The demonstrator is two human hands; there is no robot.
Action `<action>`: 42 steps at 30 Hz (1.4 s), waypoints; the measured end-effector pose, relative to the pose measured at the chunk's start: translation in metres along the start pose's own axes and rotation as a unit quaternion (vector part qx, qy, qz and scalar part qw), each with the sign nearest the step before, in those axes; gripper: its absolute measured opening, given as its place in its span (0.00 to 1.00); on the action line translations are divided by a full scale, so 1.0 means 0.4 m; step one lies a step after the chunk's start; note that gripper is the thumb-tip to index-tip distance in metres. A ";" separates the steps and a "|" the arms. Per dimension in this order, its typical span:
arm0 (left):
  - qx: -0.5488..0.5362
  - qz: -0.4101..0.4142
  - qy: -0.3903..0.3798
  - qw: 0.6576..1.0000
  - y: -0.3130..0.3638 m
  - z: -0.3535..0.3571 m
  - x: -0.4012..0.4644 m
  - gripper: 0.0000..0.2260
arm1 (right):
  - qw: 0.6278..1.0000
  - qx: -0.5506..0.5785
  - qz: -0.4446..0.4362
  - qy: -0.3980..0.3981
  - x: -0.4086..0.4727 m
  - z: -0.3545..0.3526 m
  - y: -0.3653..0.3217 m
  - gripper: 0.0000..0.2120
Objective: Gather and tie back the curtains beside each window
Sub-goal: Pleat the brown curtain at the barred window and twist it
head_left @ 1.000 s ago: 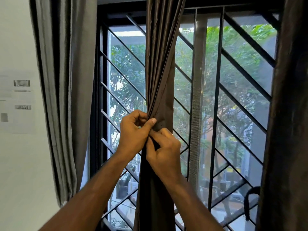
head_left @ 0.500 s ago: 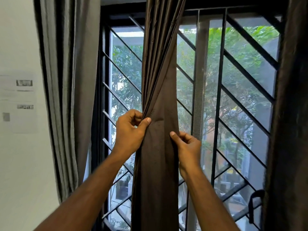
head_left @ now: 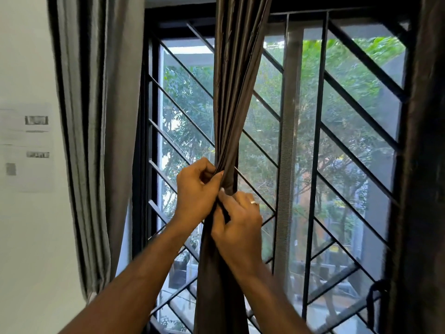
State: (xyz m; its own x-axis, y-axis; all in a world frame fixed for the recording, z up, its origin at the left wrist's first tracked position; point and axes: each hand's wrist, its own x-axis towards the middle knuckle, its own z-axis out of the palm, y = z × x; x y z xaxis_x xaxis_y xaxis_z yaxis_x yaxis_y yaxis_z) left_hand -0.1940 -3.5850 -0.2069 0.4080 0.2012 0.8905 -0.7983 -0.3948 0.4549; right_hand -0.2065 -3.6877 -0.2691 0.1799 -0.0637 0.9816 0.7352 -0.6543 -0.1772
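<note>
Left hand and right hand clenched on brown curtain, bunched before window grille. Grey curtain hung at left; wall papers blurred.

From my feed, a pale wall fills the left side of the frame, with sheets of paper stuck to it at mid-height; their print is too blurred for me to read. The window takes up the centre and right, set in a dark frame, with a black metal grille of vertical bars and diagonal slats in front of the glass. A grey mesh strip runs upright right of centre. Through the glass I see daylight, green trees and part of a reddish building at lower right.
</note>
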 end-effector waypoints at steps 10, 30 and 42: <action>-0.046 -0.026 -0.013 0.999 -0.006 -0.042 -0.005 0.08 | 0.995 0.086 0.001 -0.056 0.002 0.013 -0.018 0.06; -0.389 -0.332 -0.135 0.849 -0.009 -0.038 0.009 0.13 | 0.897 0.183 0.371 0.155 0.045 -0.022 0.114 0.11; -0.320 -0.307 -0.138 0.886 -0.020 -0.032 0.014 0.09 | 0.894 0.254 0.368 0.008 0.108 -0.049 0.170 0.05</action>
State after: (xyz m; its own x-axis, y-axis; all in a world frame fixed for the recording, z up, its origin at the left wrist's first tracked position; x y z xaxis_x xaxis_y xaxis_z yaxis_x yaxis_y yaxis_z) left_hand -0.1908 -3.5692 -0.2056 0.8743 -0.0591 0.4817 -0.4407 0.3191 0.8390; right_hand -0.1613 -3.7498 -0.2374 0.7307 -0.3493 0.5866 0.6249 -0.0037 -0.7807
